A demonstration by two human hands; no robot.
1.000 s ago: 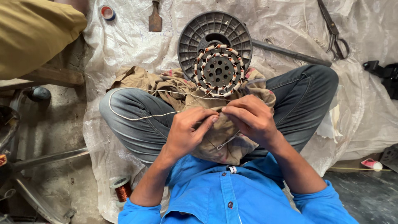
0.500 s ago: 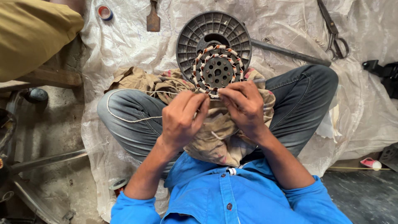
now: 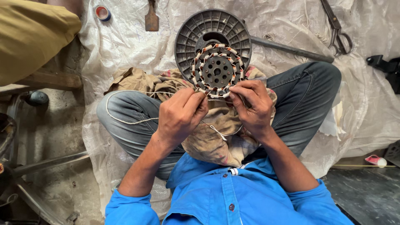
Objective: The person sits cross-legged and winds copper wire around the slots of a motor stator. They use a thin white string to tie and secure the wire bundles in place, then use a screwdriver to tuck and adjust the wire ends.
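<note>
1. Head view: the left hand (image 3: 180,113) and the right hand (image 3: 251,105) sit close together, a narrow gap between them, each pinching a thin white cord (image 3: 125,121) at the near rim of a round wound stator (image 3: 216,71)
2. The stator rests on a crumpled tan cloth (image 3: 208,137) across the person's crossed legs, leaning against a dark plastic spool (image 3: 204,31) behind it
3. The cord loops out over the left knee
4. On the white sheet (image 3: 125,50) lie scissors (image 3: 337,29), a metal rod (image 3: 291,49) and a tape roll (image 3: 102,12)
</note>
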